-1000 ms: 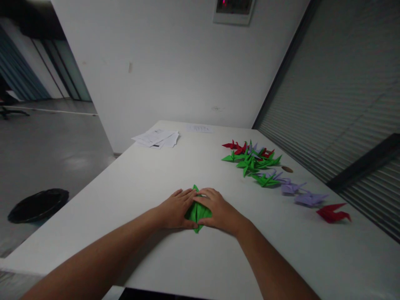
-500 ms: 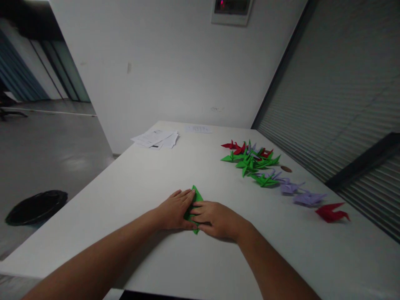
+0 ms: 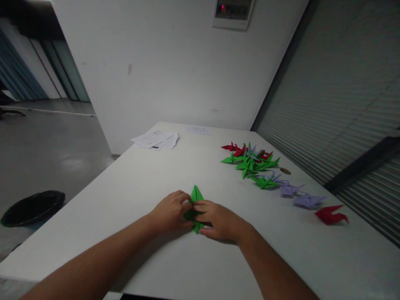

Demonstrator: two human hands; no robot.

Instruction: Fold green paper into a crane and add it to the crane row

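Where fingers (image 3: pixel 203 218) cover folded green paper (image 3: pixel 196 193), middle hidden.

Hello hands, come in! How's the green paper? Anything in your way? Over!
Left hand, right hand: both on the green paper. Paper folded, pointed ends showing, middle partly covered. Paper birds off right, apart from both hands. Over.

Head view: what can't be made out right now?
In the head view:
Green paper: middle hidden by the left hand and right hand.
Piled paper cranes: overlapping, so no sure count.
Loose sheets: print too small to read.
Wall box: top cut off by the frame's upper edge.
Black shape: cut off by the frame's bottom edge.
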